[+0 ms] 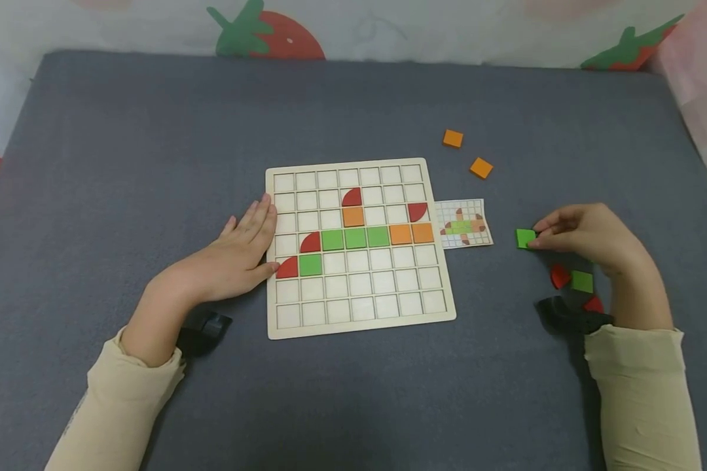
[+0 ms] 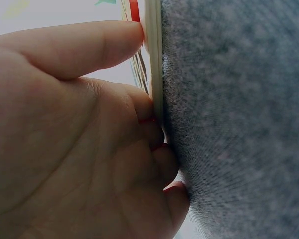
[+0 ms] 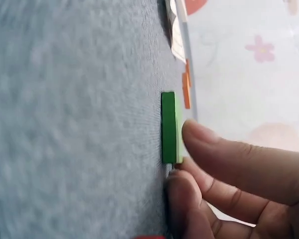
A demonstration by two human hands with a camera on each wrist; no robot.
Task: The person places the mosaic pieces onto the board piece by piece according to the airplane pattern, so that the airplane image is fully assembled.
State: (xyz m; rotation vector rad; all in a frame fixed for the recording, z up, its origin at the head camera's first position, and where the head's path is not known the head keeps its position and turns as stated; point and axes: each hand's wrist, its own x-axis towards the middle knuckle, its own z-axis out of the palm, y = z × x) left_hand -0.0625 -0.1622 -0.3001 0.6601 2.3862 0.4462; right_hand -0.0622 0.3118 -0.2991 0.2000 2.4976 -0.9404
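"What are those hands at?"

"Left hand (image 1: 224,261): fingers straight, against the board's (image 1: 271,307) left rim. Right hand (image 1: 595,239): pinching a green tile (image 1: 524,237) at its end, right of the pattern card (image 1: 464,224)."

"Any risk?"

"That shallow pinch could let the tile slip. And pushing too hard on the left might skid the board into the card."
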